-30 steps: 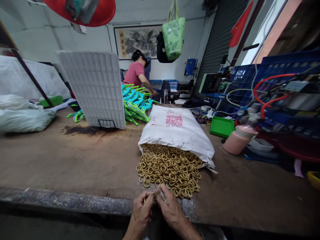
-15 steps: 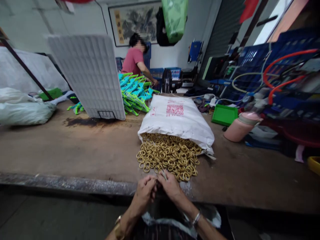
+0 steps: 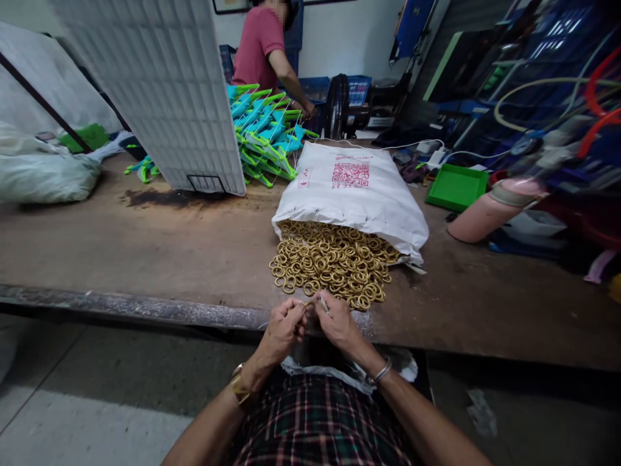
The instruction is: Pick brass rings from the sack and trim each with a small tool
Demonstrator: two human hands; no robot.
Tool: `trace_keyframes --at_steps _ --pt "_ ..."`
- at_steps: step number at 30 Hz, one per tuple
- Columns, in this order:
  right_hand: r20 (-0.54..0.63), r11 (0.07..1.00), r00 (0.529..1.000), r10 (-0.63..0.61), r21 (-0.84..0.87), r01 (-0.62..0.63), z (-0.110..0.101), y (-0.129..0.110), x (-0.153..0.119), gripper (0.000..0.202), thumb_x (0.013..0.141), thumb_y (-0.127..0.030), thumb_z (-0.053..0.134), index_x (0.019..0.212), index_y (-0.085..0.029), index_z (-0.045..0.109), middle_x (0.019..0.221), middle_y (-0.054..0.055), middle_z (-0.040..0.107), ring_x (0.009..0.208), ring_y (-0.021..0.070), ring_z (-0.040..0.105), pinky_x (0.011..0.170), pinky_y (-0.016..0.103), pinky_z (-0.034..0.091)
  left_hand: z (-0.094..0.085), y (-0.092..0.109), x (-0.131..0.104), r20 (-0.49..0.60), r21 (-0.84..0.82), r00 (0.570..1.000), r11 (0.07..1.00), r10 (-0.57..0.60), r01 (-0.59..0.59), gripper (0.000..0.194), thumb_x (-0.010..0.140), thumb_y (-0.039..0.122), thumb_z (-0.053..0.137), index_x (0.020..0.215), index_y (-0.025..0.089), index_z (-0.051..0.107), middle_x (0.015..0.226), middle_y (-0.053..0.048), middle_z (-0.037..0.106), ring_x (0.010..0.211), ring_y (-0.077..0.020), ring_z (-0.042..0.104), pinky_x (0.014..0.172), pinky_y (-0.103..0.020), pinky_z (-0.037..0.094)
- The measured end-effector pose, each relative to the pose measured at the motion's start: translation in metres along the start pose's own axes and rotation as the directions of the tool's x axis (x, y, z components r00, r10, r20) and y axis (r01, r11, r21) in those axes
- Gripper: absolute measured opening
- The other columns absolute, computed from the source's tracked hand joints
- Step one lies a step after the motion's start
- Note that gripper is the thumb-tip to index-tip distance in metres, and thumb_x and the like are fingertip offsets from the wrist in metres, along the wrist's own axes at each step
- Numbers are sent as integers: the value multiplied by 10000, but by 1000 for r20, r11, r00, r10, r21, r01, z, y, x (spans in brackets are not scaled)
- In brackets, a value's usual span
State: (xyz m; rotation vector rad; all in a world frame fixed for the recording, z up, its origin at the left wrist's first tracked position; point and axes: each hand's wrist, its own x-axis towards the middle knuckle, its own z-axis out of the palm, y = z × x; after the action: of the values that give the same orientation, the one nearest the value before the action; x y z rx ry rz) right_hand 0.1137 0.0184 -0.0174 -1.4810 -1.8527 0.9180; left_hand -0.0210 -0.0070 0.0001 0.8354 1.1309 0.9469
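A heap of gold-coloured rings (image 3: 330, 262) spills from the open mouth of a white woven sack (image 3: 359, 194) onto the table (image 3: 145, 249). Just in front of the heap, at the table's edge, my left hand (image 3: 282, 329) is closed in a pinch on a small gold-coloured ring (image 3: 309, 304). My right hand (image 3: 341, 329) is close beside it, fingers closed around a thin greyish tool (image 3: 323, 304) whose kind I cannot make out. The two hands' fingertips nearly meet at the ring. Below them, a crumpled whitish plastic bag (image 3: 330, 375) lies at my lap, partly in shadow.
A white ribbed panel (image 3: 160, 97) stands on the table at the left, with green and blue plastic pieces (image 3: 266, 133) behind it. Beyond, a person in a pink shirt (image 3: 259, 42) leans over. A green tray (image 3: 457, 188) and a pink bottle (image 3: 492, 210) are at right.
The view has tipped downward, so the table and hands appear higher and my lap shows more. Both hands stay together in front of the heap; the ring between them shows more clearly.
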Motion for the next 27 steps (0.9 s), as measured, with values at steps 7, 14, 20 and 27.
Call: trace_keyframes --at_steps 7,14,20,27 --pt "132 946 986 -105 -294 140 5 -1 -7 156 710 -98 396 762 -189 511 627 0 540 577 116 448 554 216 268 -3 -2 1 -28 103 995 990 96 -93 321 734 476 514 712 158 481 563 44 465 435 -51 406 414 -162 338" --pt "141 931 984 -106 -335 148 6 -1 -7 193 685 -78 391 798 -190 502 653 11 562 590 123 467 562 218 275 -5 -4 2 -33 44 997 997 64 -62 334 715 492 533 734 164 473 584 43 480 437 -52 414 400 -161 327" --pt "160 927 982 -97 -344 148 7 -2 -8 223 679 -76 383 833 -184 505 681 19 582 597 126 479 562 222 279 -7 -9 4 -16 25 996 995 92 -92 338 726 495 525 726 163 464 583 41 477 446 -53 425 409 -164 335" --pt "147 919 984 -96 -367 144 9 -1 -8 204 710 -95 384 848 -182 506 712 29 603 609 129 501 556 228 269 -8 -11 3 -22 47 994 993 106 -105 337 735 497 519 712 166 460 569 46 466 450 -55 419 419 -164 341"
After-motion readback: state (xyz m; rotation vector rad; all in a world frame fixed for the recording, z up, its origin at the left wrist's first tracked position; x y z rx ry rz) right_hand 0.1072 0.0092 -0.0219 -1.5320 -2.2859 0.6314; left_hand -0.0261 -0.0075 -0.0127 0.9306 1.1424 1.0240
